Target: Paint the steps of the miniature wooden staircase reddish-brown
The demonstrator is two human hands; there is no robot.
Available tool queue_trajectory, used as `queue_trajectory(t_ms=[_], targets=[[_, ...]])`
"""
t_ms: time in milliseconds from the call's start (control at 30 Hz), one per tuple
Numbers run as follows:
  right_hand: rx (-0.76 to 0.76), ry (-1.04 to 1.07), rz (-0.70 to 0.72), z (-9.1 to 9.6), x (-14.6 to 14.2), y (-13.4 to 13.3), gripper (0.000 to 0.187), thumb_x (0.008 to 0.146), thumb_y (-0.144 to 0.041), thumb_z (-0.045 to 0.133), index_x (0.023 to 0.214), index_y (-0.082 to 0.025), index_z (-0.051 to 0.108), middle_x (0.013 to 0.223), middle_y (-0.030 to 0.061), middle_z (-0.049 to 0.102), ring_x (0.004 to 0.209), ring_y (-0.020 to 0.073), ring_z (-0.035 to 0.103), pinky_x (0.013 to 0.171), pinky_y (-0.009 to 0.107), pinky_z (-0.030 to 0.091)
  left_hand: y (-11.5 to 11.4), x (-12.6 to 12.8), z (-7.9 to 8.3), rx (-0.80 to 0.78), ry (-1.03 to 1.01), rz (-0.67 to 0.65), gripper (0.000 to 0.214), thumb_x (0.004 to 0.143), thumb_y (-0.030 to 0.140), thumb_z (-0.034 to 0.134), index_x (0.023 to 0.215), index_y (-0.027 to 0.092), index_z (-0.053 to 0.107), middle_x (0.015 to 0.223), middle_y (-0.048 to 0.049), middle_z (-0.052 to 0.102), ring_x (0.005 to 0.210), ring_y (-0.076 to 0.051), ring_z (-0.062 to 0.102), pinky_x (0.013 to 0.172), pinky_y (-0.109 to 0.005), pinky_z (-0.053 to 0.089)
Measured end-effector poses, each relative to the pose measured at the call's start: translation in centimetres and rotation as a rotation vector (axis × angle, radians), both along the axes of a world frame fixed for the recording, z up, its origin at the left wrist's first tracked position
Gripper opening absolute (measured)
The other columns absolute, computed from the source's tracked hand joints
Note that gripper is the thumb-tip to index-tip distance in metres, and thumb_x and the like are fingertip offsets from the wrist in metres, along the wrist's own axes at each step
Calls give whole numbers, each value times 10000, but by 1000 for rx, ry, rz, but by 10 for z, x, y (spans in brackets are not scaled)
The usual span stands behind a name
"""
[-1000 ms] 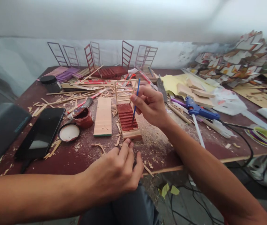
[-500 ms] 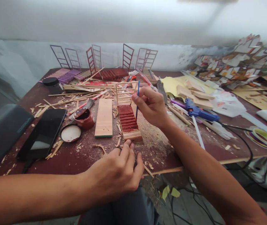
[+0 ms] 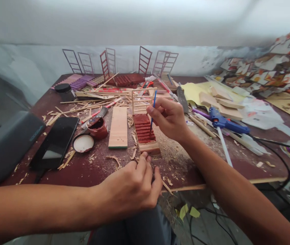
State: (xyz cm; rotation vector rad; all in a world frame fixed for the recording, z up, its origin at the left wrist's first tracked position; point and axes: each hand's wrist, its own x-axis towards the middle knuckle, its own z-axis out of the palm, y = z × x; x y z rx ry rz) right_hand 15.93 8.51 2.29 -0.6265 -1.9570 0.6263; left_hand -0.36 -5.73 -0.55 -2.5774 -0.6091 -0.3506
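A small wooden slatted model lies mid-table, most of its slats painted dark red, its near end and upright ladder-like frame bare wood. My right hand pinches a thin blue paintbrush with the tip down on the red slats. My left hand rests at the table's front edge, fingers curled, fingertips touching the model's bare near end. An open jar of red paint and its white lid sit to the left of the model.
A bare wooden board lies beside the model. A black phone and grey case are at left. Painted models line the back. A blue glue gun with cord lies at right; shavings and sticks litter the table.
The brush has shifted slightly along the red slats toward the right side. The camera view drifted a little; my left hand stays at the model's near end.
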Motion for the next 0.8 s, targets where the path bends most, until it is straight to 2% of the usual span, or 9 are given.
queue_trajectory(t_ms=[233,533,800], targets=[[6,10,3,-1,-1,-1,349,884,-349,663,677,-203,422,583,-58,319,526,67,305,460,223,222,1,0,0,-3,5,1,383,943,282,537,1185,-9,591,1142,-321,640,1102,-411,645,755,-387,576],[62,1,-3,1,-4,-5,376,902,-377,632,650,-203,413,580,-49,338,544,74,334,466,217,258,1,0,-1,-15,1,3,384,939,286,546,1187,-4,592,1152,-322,636,1108,-414,641,715,-378,586],[62,-1,7,0,-7,-10,327,916,-386,612,694,-200,459,545,-68,323,498,58,311,452,225,231,1,0,3,-23,5,-8,381,965,299,522,1179,-5,606,1136,-328,640,1096,-414,648,735,-386,590]])
